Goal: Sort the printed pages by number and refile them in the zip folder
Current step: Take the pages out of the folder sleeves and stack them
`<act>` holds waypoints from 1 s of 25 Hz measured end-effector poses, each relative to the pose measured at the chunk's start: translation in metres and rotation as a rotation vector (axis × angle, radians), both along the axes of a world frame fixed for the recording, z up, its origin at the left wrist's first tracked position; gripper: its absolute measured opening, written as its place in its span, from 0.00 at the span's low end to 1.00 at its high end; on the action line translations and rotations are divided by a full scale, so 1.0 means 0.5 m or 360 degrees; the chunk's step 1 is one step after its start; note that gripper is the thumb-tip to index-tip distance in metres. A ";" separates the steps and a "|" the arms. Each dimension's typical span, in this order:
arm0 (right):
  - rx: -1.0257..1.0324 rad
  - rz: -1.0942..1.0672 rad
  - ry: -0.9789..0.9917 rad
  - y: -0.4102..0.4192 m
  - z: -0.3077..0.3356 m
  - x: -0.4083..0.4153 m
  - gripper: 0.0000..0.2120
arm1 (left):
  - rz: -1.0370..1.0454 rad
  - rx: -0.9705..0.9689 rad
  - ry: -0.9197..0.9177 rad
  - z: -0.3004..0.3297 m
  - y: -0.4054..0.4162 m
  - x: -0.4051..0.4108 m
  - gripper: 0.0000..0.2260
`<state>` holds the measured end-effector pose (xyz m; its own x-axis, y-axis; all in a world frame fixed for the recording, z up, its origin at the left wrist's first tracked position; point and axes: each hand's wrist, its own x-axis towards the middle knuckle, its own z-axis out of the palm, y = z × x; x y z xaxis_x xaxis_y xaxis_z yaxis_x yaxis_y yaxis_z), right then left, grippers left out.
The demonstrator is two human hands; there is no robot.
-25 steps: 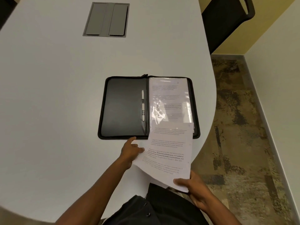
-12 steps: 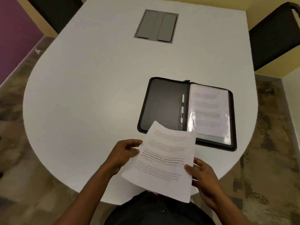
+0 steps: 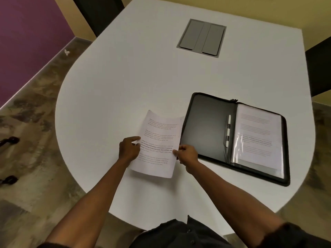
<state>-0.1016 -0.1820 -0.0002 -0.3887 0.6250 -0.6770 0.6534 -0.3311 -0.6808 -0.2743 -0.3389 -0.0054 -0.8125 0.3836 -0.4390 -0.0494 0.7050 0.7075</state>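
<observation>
1. White table (image 3: 143, 83) with a rounded near edge; a grey hatch (image 3: 202, 38) is set into its far middle. Patterned floor, a purple wall at left, dark chairs at the far corners.
2. Folder (image 3: 211, 126) lies open flat at right, near the table edge. Left half is a bare dark panel; right half has a clear sleeve with a printed page (image 3: 258, 136) inside. One pen (image 3: 227, 130) sits in the spine loop.
3. Pages (image 3: 159, 140) are held just left of the folder, low over the table or resting on it; I cannot tell which. Far right corner reaches the folder's edge.
4. Left hand (image 3: 129, 149) grips the left margin, thumb on top. Right hand (image 3: 188, 155) pinches the right margin, fingers curled under.
5. My reading of the two-sided hold: it keeps the sheets flat and facing up so the page number can be read, and frees a thumb to peel off the top sheet.
6. Folder open and close by: my guess is that it is ready to take sorted sheets.
7. Counts: one folder, one pen, one hatch, two hands. One sheet face shows in the held stack; how many lie under it I cannot tell. The same goes for the sleeve.
8. Judgement: sorting is at an early point, nothing refiled from the hands yet.
</observation>
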 end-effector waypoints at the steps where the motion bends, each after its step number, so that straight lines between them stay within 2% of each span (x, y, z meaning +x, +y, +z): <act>1: 0.0022 0.0018 -0.0040 0.001 -0.012 -0.019 0.04 | -0.0011 -0.0009 0.0006 -0.008 0.002 -0.012 0.15; 2: 0.0028 0.0040 -0.0077 0.003 -0.021 -0.035 0.05 | -0.0019 -0.0020 0.0007 -0.017 0.003 -0.022 0.16; 5: -0.0067 0.0125 -0.0126 0.004 -0.037 -0.066 0.21 | -0.0060 -0.0086 -0.0019 -0.041 0.004 -0.043 0.19; 7: -0.0064 0.0167 -0.0160 -0.002 -0.048 -0.071 0.28 | -0.0074 -0.0112 -0.0043 -0.057 0.003 -0.048 0.21; 12: 0.0168 0.0283 -0.0141 -0.017 -0.070 -0.053 0.20 | -0.0114 -0.0146 -0.0036 -0.087 0.004 -0.056 0.24; 14: 0.0262 0.0227 -0.0159 -0.015 -0.062 -0.034 0.21 | -0.0139 -0.0193 0.0033 -0.095 0.005 -0.053 0.26; 17: 0.0370 -0.0134 -0.0117 0.016 -0.047 0.033 0.20 | -0.0134 -0.0255 0.0297 -0.091 0.010 -0.021 0.28; 19: 0.0532 -0.0491 -0.0115 0.071 -0.038 0.123 0.17 | -0.0200 -0.0127 0.0432 -0.084 0.029 0.028 0.28; 22: 0.0757 -0.0790 -0.0448 0.182 -0.038 0.300 0.26 | -0.0399 0.0059 0.0447 -0.086 0.072 0.127 0.27; 23: 0.0751 -0.0736 -0.0636 0.220 -0.044 0.360 0.31 | -0.0450 0.0096 0.0430 -0.089 0.093 0.165 0.26; 25: 0.0701 -0.0395 -0.0988 0.273 -0.065 0.447 0.36 | -0.0551 0.0121 0.0380 -0.090 0.137 0.238 0.25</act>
<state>0.1221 -0.0453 -0.0328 0.1638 0.9041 -0.3947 0.8983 -0.3020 -0.3190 -0.1555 -0.2702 -0.0505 -0.7054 0.6757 -0.2141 0.3524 0.5964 0.7212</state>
